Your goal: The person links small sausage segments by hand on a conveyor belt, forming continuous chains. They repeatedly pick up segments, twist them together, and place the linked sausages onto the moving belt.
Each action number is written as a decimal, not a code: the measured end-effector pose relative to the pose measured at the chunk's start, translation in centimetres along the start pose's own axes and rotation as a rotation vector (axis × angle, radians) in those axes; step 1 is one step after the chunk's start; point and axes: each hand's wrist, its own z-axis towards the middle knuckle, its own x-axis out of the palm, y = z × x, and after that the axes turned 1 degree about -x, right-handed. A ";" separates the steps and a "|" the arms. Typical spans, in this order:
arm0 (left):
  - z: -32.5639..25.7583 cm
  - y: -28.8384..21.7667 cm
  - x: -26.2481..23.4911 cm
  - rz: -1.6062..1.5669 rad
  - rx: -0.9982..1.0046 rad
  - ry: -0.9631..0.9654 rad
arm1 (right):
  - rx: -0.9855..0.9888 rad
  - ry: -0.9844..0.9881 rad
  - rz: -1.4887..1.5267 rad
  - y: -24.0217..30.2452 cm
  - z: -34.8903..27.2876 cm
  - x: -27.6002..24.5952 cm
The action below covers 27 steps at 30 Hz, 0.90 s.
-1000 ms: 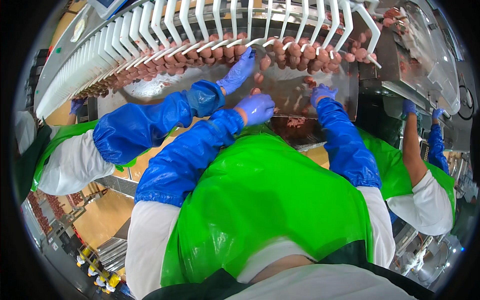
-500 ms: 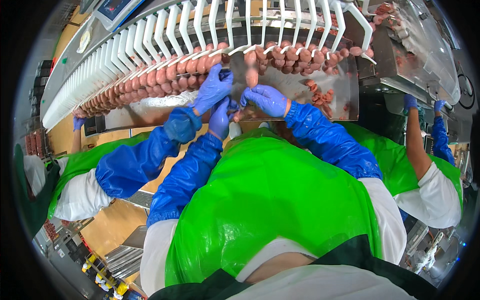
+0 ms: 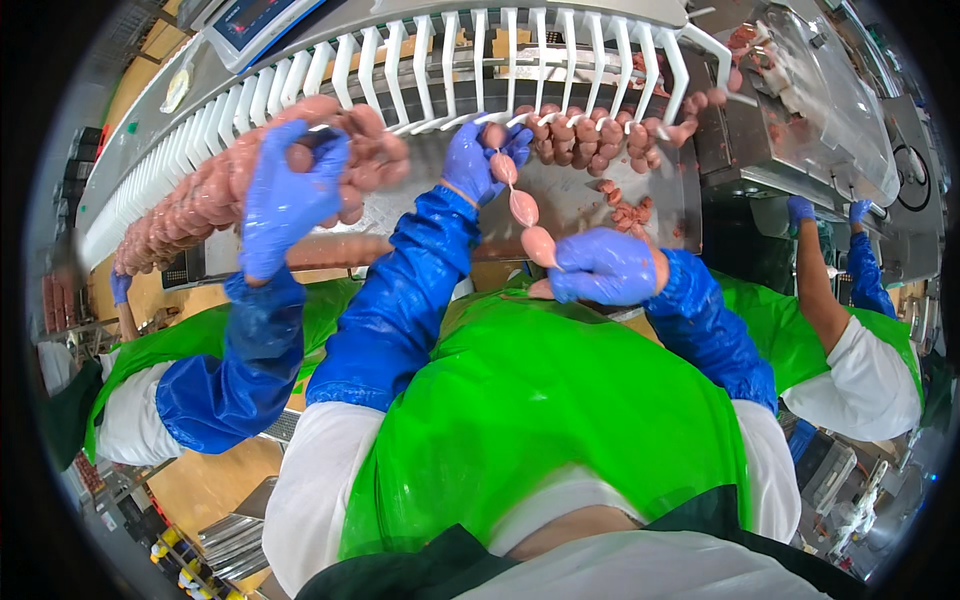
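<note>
A string of pink sausage links (image 3: pixel 522 207) runs slantwise between my two blue-gloved hands. My left hand (image 3: pixel 472 165) is closed around its upper part, just below the tips of the white hooks (image 3: pixel 510 60). Lower and to the right, my right hand (image 3: pixel 605 268) grips the string, and a bit of a link (image 3: pixel 540 290) pokes out beneath it. Just right of my left hand, looped sausage links (image 3: pixel 570 135) hang from the hooks. To my left, a co-worker's gloved hand (image 3: pixel 285 195) is at a bulky bunch of links (image 3: pixel 370 160), smeared by motion.
A metal tray (image 3: pixel 430 225) lies under the hooks, with loose meat scraps (image 3: pixel 630 212) at its right. A steel machine (image 3: pixel 790 130) stands to the right, near another co-worker's hands (image 3: pixel 800 208). A screen unit (image 3: pixel 255 25) sits at the upper left.
My left hand has risen toward the hooks; my right hand has moved down and right, stretching out several links. The co-worker's hand has gone left, and the middle hooks now hang bare.
</note>
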 end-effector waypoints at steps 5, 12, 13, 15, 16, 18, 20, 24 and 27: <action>-6.9 -2.7 -1.2 -0.049 0.085 0.031 | 0.233 -0.262 0.076 -8.4 -5.5 1.9; -15.2 -5.0 -1.0 1.099 0.137 -0.065 | 0.403 -0.194 -0.141 -11.0 -6.6 0.8; -15.4 -4.7 -0.8 1.150 0.112 -0.075 | 0.459 -0.178 -0.049 -9.9 -6.1 0.6; -15.5 -4.0 -0.7 1.268 0.089 -0.093 | 0.489 -0.136 0.165 -7.4 -4.7 0.1; -15.2 -3.3 -0.7 1.291 0.087 -0.050 | 0.458 -0.124 0.130 -6.0 -4.1 -0.3; -14.4 -1.1 -0.6 1.336 0.079 0.040 | 0.328 -0.085 0.019 -3.8 -1.9 -0.5; -13.2 0.8 -0.4 1.673 0.070 0.173 | 0.157 -0.118 -0.059 -2.4 1.2 0.0; -12.2 3.7 0.1 1.465 0.187 0.217 | -0.116 -0.416 -0.276 -1.2 6.1 2.2; -11.7 3.9 -0.1 1.060 0.175 0.309 | -0.189 -0.564 -0.403 -1.0 6.5 4.1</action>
